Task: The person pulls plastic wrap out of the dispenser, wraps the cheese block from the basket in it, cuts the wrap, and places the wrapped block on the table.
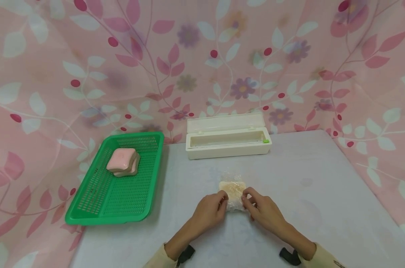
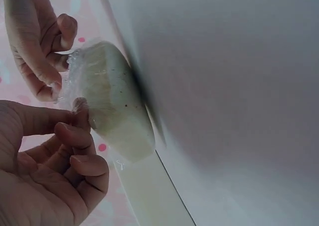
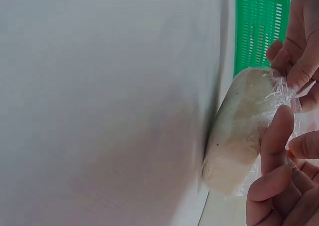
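The pale block [image 1: 232, 188] sat on the bench [image 1: 316, 186] betw. both hands, w/ clear film [image 1: 236, 205] over it & a crinkled bit sticking out past its far edge. L hand [image 1: 207, 212] was at its near L side, R hand [image 1: 266, 211] at the near R. Fingers on both were narrow: L thumb & index pinched film by the block's edge, R thumb & index likewise. Exactly how much film each had = can't tell, b/c it was see-through & bunched.

Step in hand looked like drawing the film snug, IMO. To do it well: pull both sides evenly, low & close to the block, so it wouldn't tip or skid; keep tension light, as thin film prob. tears or dents a soft-looking body (softness = guess). Best to work creases outward from the middle, then tuck the near edge under & the far flap after, one hand steadying. Film likely clung to skin, so min. contact helped.

White dispenser box [image 1: 228, 151], lid up, stood behind, well apart; green basket [image 1: 122, 204] to the L held a small pink-topped stack [image 1: 123, 160].
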`<state>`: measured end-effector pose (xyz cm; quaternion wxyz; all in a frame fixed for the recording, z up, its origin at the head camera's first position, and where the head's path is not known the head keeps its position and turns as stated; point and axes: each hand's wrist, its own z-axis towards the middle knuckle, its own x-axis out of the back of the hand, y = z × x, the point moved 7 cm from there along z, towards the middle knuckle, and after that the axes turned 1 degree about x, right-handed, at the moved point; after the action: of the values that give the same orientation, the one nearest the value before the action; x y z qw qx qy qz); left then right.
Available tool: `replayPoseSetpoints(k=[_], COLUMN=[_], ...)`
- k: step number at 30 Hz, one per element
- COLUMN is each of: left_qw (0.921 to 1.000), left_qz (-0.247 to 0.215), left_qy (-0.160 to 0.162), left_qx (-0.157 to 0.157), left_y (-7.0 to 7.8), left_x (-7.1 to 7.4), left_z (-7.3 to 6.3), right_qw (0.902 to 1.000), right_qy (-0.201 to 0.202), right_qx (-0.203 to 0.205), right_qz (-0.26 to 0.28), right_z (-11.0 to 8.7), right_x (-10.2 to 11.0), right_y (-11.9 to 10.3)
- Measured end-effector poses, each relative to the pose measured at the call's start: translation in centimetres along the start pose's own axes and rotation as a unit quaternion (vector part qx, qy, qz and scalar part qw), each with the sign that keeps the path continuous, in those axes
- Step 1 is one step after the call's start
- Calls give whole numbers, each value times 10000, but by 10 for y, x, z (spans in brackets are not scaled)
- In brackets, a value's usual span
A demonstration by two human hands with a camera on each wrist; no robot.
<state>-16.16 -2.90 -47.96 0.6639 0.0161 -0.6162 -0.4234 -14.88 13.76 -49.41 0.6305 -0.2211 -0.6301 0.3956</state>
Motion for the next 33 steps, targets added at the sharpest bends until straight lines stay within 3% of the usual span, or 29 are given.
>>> replayPoseSetpoints(k=[5, 10, 16, 20, 25, 30, 33], left_qw=[9965, 9870, 9779, 9803, 9881, 9889, 9870], left_qz=[-606, -1154, -1432, -1149, -172, 945, 1253], left_qy=[-47, -186, -274, -286, -301, -254, -186], left_qx=[574, 1104, 1500, 1581, 1501, 1118, 992], left_y=[-8, -16, -23, -23, -19, -10, -9], left_x=[1, 0, 0, 0, -2, -3, -2], left_z=[3, 5, 8, 8, 11, 14, 15], right_qw=[9997, 9982, 9956, 9945, 9937, 9936, 9942], right_qy=[-111, -218, -271, -351, -434, -496, -490], right_qx=[-162, -437, -732, -910, -963, -968, -918], right_qz=[124, 339, 515, 393, 362, 297, 253], right_z=[4, 9, 11, 13, 14, 16, 16], right_x=[-2, -4, -7, -11, -13, -14, -14], right_y=[4, 8, 13, 17, 18, 18, 18])
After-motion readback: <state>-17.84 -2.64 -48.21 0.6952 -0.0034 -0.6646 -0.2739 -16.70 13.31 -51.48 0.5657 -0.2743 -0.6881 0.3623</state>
